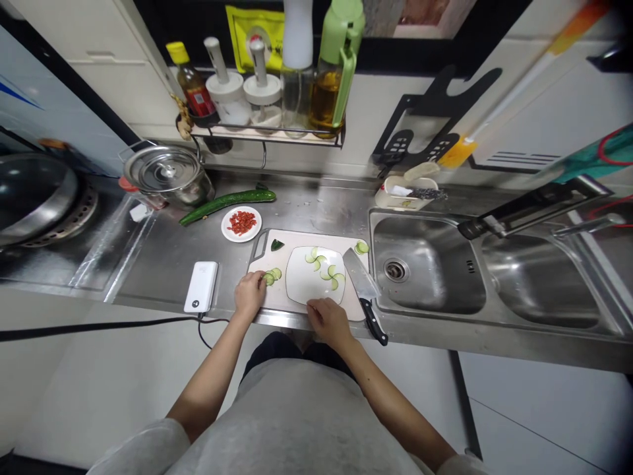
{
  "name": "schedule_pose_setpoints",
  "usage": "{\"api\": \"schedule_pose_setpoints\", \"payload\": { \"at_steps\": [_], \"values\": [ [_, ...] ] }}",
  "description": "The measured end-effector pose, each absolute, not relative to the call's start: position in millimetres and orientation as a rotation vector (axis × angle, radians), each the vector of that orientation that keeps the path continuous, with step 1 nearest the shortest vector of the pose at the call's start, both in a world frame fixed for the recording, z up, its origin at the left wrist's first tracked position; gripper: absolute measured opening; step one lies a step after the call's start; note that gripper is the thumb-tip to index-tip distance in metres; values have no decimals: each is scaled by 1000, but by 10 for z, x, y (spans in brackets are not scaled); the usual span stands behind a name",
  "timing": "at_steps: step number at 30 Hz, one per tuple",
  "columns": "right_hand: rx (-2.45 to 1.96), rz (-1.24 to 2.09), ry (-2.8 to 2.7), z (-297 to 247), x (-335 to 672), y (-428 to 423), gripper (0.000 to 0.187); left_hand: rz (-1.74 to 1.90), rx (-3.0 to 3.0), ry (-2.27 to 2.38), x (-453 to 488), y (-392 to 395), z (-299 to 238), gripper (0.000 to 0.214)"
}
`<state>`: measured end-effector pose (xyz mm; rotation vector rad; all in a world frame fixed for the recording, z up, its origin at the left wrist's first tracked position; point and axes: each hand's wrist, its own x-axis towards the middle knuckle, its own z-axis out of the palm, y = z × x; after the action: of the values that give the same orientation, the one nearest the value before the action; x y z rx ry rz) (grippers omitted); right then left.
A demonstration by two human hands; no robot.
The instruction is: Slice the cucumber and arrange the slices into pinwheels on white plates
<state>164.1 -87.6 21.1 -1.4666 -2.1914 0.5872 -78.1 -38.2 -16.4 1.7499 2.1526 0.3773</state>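
My left hand (250,293) rests on the left part of a pale cutting board (355,305), its fingertips pinched on thin cucumber slices (271,276). My right hand (327,318) lies curled at the board's front edge, just below a white square plate (302,285) that carries several cucumber slices (326,269); whether it holds anything is hidden. A cleaver (363,287) with a black handle lies on the board's right side. More slices (362,247) sit at the board's far right corner and a cucumber end (277,245) at its far left.
A whole cucumber (227,203) and a small dish of red pieces (241,223) lie behind the board. A white power bank (201,286) with a cable is to the left. A lidded pot (165,173), a wok, a bottle rack and a double sink (435,270) surround the steel counter.
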Motion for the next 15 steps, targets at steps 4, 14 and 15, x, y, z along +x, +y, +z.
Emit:
{"api": "schedule_pose_setpoints", "payload": {
  "at_steps": [4,14,15],
  "values": [
    [-1449,586,-2199,218,1595,-847,19,347,1832,2177,-773,-406,-156,22],
    [-1477,651,-2169,220,1535,-814,19,714,1447,2046,-769,-386,-122,9],
    [-1480,671,-2142,232,1526,-785,20,797,1327,1969,-769,-378,-101,12]
  ]
}}
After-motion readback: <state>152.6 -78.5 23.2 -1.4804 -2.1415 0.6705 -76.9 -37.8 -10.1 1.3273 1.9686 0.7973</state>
